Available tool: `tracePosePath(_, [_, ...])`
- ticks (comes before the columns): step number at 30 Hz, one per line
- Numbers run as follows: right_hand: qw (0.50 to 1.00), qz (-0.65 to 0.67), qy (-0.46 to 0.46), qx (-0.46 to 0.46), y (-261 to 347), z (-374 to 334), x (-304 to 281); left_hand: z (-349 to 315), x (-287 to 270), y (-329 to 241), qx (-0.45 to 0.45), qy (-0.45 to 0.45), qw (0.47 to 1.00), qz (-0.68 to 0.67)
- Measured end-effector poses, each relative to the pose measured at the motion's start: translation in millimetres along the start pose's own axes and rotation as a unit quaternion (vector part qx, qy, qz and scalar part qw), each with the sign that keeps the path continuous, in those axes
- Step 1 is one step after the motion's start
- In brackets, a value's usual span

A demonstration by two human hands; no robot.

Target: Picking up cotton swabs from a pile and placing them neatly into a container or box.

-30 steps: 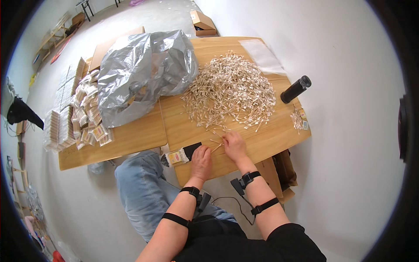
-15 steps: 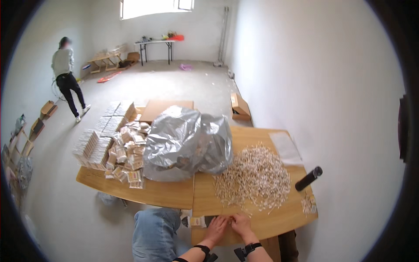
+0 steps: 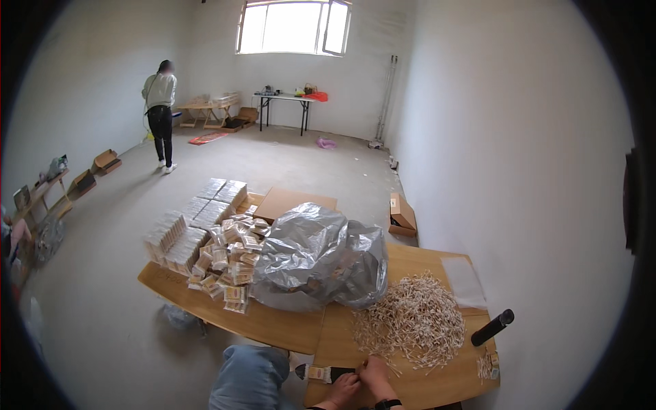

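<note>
My left hand (image 3: 345,389) is at the front edge of the wooden table, beside a dark flat strip (image 3: 341,372). My right hand (image 3: 374,371) touches or nearly touches its fingertips, close to the near edge of a big heap of cotton swabs (image 3: 418,321). Fingers on both hands are bent and closed; what they hold is too small and covered to make out. Left of the strip lies a small clear packet of swabs (image 3: 319,373) with a yellowish label.
Grey plastic bags (image 3: 301,256) bulge mid-table, beside loose swab packets (image 3: 232,256) and stacked packets (image 3: 181,242). A black cylinder (image 3: 493,328) and a small swab bunch (image 3: 486,367) are at right. One person (image 3: 160,113) stands farther back; a blue-jeaned leg (image 3: 249,376) is at my left.
My view has tilted upward and turned left, so the scene sits lower and farther right. The person at the back has walked farther away. My hands stay together at the table edge.
</note>
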State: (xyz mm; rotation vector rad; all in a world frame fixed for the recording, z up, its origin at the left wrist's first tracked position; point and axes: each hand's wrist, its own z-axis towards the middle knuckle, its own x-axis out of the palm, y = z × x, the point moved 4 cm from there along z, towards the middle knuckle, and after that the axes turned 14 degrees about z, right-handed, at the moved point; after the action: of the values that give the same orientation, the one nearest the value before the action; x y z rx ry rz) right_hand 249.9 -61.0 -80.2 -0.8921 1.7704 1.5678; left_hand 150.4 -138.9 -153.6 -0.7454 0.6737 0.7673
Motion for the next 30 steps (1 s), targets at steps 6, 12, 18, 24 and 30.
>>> tracePosePath(6, [0.999,0.034,-0.018,0.024,-17,3,7,1,-5,-4,0.031,0.002,0.999,-0.011])
tracePosePath(12, [0.998,-0.054,-0.007,0.036,0,5,-1,2,-4,0,0.039,0.053,0.998,-0.016])
tracePosePath(18, [1.0,-0.004,0.003,-0.02,-21,10,-4,6,-15,-5,0.004,0.057,0.998,-0.033])
tracePosePath(24, [0.987,-0.018,0.054,-0.151,-40,-25,3,-2,-10,-7,-0.064,0.054,0.993,-0.08])
tracePosePath(30, [0.98,0.019,-0.136,-0.145,-77,-37,-18,6,-11,-7,-0.026,0.064,0.997,-0.03])
